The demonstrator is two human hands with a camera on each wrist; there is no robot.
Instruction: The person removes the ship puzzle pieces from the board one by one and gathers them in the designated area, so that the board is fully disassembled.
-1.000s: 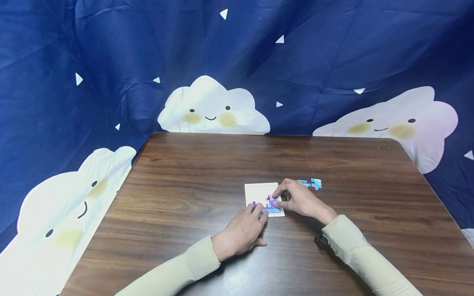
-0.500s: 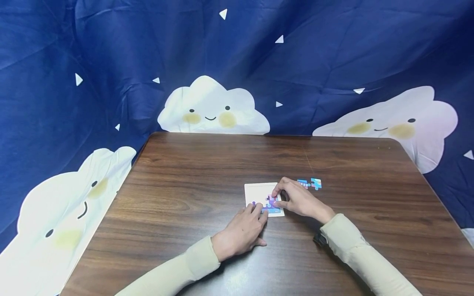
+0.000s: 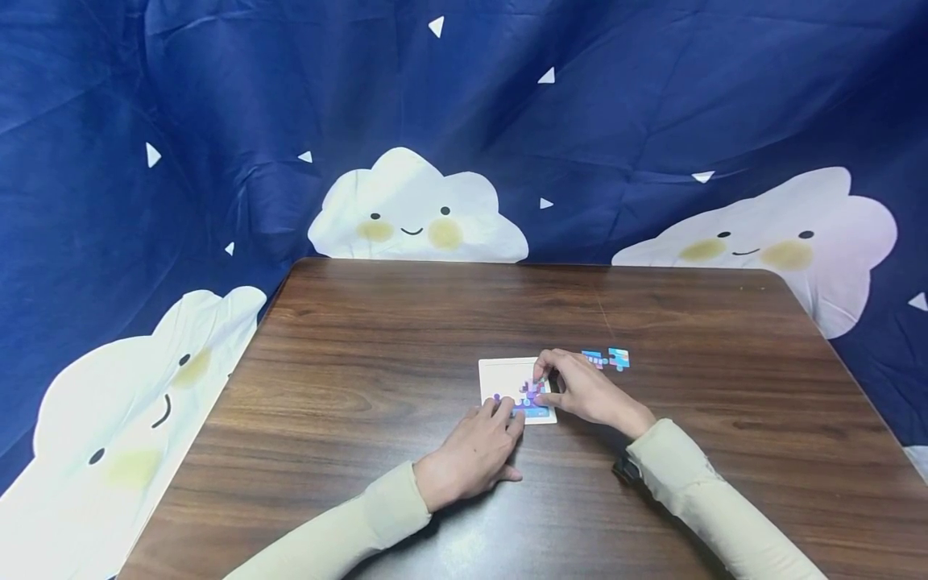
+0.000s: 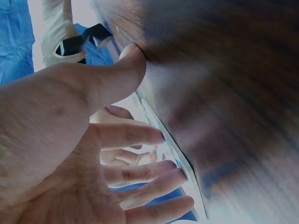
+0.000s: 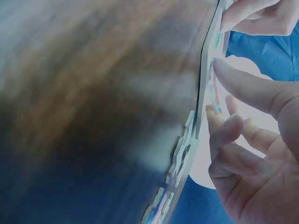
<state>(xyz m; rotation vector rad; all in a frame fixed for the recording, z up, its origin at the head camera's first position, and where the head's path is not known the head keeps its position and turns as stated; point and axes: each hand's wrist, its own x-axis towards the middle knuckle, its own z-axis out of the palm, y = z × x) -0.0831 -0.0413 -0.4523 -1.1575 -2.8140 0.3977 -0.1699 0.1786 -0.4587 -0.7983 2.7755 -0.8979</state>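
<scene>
A white square puzzle board (image 3: 500, 372) lies on the table, with purple and blue jigsaw pieces (image 3: 535, 412) along its near side. My left hand (image 3: 474, 451) rests its outstretched fingertips on the board's near left part; its thumb (image 4: 133, 70) is spread away from the board. At the board's right side, my right hand (image 3: 589, 391) pinches a small pink-and-purple jigsaw piece (image 5: 215, 91) between thumb and index finger. In the right wrist view this piece is close over the board, next to the laid pieces. My left fingers hide some of the near row.
Two loose blue jigsaw pieces, one (image 3: 619, 359) farther right and one (image 3: 594, 358) partly behind my right hand, lie beyond the board's right edge. The brown wooden table (image 3: 377, 322) reaches back to a dark blue cloud-print curtain (image 3: 464, 97).
My right index finger has shifted slightly away from me, and the pinched jigsaw piece has tilted a little over the board. The left hand has stayed in place.
</scene>
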